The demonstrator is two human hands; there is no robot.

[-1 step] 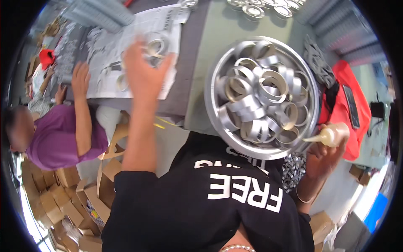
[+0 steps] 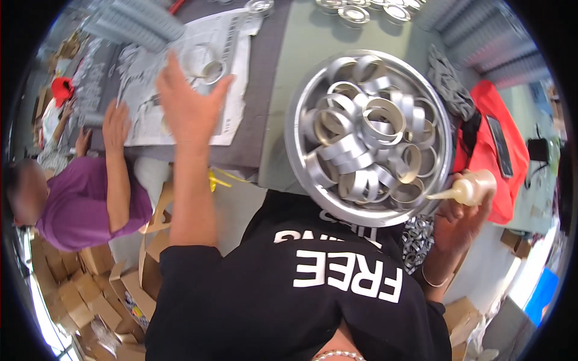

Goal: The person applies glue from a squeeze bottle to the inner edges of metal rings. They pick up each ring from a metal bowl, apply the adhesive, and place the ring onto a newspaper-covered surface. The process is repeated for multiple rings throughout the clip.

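My left hand [image 2: 191,108] is over the newspaper [image 2: 232,117], its thumb and fingers spread apart. Just beyond them lies a silver metal ring [image 2: 212,71], with a pale round shape beside it that is too blurred to name. In my right hand [image 2: 454,225] is a squeeze bottle [image 2: 475,186] with cream-coloured contents, tilted so its pointed nozzle aims left at the tray's rim. The large round metal tray [image 2: 295,147] is heaped with silver rings [image 2: 385,120] and sits in front of me at the table edge.
A person in a purple top [image 2: 90,204] sits at my left, a hand [image 2: 115,125] at the newspaper's edge. Round metal parts [image 2: 353,16] stand at the back. Stacked grey parts [image 2: 481,42] and a red bag [image 2: 497,156] with a phone [image 2: 500,147] are on the right.
My left hand has shifted slightly left, and the ring beyond its fingers shows more clearly. The right hand keeps the bottle in nearly the same place. The whole view has shifted a little.
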